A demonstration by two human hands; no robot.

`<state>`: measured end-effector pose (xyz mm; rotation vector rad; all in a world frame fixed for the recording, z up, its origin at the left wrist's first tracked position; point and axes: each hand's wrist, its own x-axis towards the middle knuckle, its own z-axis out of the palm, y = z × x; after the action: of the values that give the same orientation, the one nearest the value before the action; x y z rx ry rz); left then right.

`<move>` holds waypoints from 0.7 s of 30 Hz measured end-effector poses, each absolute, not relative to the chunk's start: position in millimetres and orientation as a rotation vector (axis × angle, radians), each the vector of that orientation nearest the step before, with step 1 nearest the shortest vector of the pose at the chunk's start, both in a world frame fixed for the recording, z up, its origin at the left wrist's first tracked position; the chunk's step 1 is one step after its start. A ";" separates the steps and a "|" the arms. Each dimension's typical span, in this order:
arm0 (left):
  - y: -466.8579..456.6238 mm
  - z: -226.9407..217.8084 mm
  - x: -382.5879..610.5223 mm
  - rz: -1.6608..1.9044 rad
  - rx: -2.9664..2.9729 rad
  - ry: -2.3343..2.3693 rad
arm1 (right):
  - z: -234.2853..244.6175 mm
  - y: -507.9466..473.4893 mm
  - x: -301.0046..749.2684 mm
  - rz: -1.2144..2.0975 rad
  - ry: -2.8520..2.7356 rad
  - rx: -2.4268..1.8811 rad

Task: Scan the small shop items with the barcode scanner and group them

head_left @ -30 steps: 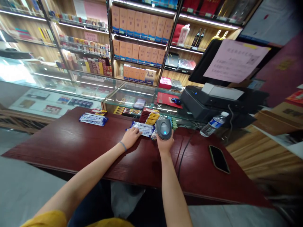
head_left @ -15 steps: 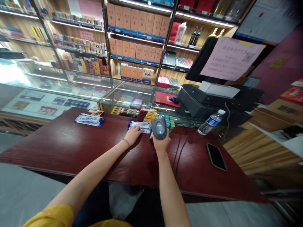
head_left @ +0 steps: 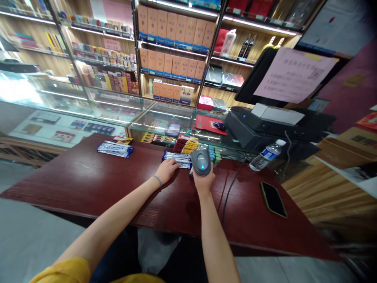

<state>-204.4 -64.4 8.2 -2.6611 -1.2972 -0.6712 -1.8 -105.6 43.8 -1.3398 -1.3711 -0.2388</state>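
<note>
My right hand (head_left: pixel 204 181) is wrapped round the handle of a dark grey barcode scanner (head_left: pixel 201 158) with a blue light on it. My left hand (head_left: pixel 167 170) rests on the desk, its fingers closed at the near edge of a pile of blue-and-white packets (head_left: pixel 176 156). It pinches the nearest packet at its left end. Just behind that pile are red-and-yellow packets (head_left: pixel 186 144) in a stack. Small green-and-blue packs (head_left: pixel 216 154) stand right of the scanner, partly hidden by it. Another pile of blue-and-white packets (head_left: pixel 115 149) lies farther left on the desk.
On the right of the dark red desk (head_left: pixel 123 184) are a phone (head_left: pixel 273 199), a water bottle (head_left: pixel 267 155) and a black cable (head_left: pixel 229 192). A monitor with a taped paper (head_left: pixel 296 74) stands behind, above a black printer-like machine (head_left: pixel 250 127). Glass cases (head_left: pixel 141 118) border the far side.
The view has shifted slightly, so everything sits a little farther right in the picture. Both hands keep nearly the same place and hold.
</note>
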 end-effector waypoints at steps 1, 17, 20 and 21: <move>-64.9 9.3 -205.6 -0.682 -2.665 -1.296 | 43.6 -105.6 -2.1 -0.236 -1.372 -1.342; -95.0 23.8 -424.6 -0.818 -2.248 -1.866 | 44.4 -123.3 -54.7 -0.086 -1.642 -1.176; -103.7 22.1 -462.0 -0.844 -2.115 -1.992 | 41.3 -128.0 -64.0 -0.140 -1.763 -1.100; -105.0 21.7 -470.9 -0.846 -2.081 -2.019 | 40.3 -129.1 -66.3 -0.176 -1.787 -1.061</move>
<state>-470.9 -105.0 21.7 -2.0808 -2.0193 -0.8460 -66.3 -129.1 40.3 -1.0605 -1.7866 -0.1758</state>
